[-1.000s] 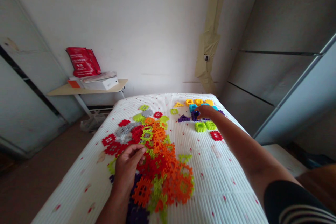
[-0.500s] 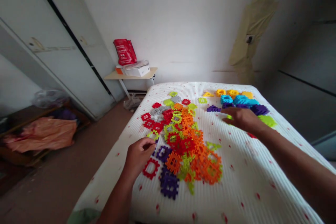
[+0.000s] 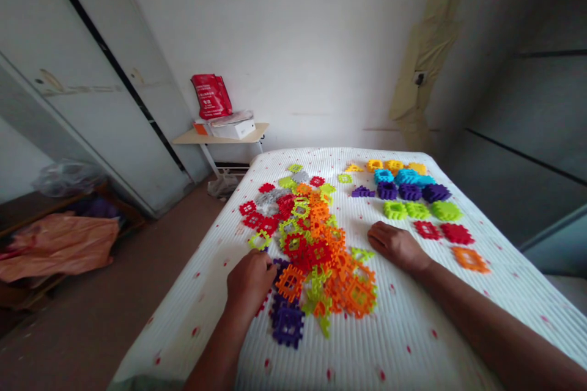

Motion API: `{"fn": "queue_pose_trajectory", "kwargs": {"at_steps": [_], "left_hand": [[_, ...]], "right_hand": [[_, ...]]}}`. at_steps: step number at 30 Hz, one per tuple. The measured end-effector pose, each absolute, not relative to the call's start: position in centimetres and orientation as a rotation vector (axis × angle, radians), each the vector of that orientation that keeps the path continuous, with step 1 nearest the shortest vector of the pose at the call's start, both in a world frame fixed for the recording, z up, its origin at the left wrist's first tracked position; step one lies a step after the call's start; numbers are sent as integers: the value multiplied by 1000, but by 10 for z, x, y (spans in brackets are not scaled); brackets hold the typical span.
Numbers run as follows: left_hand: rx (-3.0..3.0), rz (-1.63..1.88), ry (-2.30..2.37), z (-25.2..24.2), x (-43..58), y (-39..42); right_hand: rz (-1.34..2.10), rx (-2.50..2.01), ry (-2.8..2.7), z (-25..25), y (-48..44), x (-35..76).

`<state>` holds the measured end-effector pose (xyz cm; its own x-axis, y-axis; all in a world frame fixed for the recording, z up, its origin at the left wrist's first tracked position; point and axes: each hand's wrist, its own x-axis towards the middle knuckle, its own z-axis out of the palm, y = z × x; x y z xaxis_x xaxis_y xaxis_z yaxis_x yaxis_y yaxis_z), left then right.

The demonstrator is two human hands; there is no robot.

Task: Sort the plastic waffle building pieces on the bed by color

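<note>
Head view, pieces (image 3: pixel 317 252) on spotted cover (image 3: pixel 394 317), taped wall (image 3: pixel 321 49)

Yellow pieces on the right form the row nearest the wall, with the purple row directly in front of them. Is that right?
One colour is wrong: the head view shows the light blue row directly in front of the yellow pieces, the purple row next. Yellow is nearest the wall, as stated.

Two hands (image 3: pixel 251 280), four yellow block groups (image 3: pixel 393 165), one wall socket (image 3: pixel 419 77)
</note>
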<state>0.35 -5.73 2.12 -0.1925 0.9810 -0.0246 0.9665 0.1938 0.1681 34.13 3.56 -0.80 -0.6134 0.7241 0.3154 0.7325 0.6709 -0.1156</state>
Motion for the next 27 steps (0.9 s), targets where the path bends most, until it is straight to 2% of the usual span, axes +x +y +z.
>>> {"fn": "queue_pose_trajectory", "kwargs": {"at_steps": [6, 12, 15, 20, 27], "left_hand": [[1745, 347, 2294, 32, 2, -56], [1524, 1109, 1901, 52, 5, -47], [1317, 1360, 1640, 59, 18, -33], [1059, 1427, 1386, 49, 44, -4], [901, 1392, 1271, 25, 70, 11]], "right_hand": [[-59, -1199, -2545, -11, 36, 339], [-12, -1253, -2501, -9, 37, 338], [46, -1261, -2473, -9, 38, 339], [170, -1290, -2401, -9, 40, 342], [246, -1179, -2176, 0, 38, 326]]}}
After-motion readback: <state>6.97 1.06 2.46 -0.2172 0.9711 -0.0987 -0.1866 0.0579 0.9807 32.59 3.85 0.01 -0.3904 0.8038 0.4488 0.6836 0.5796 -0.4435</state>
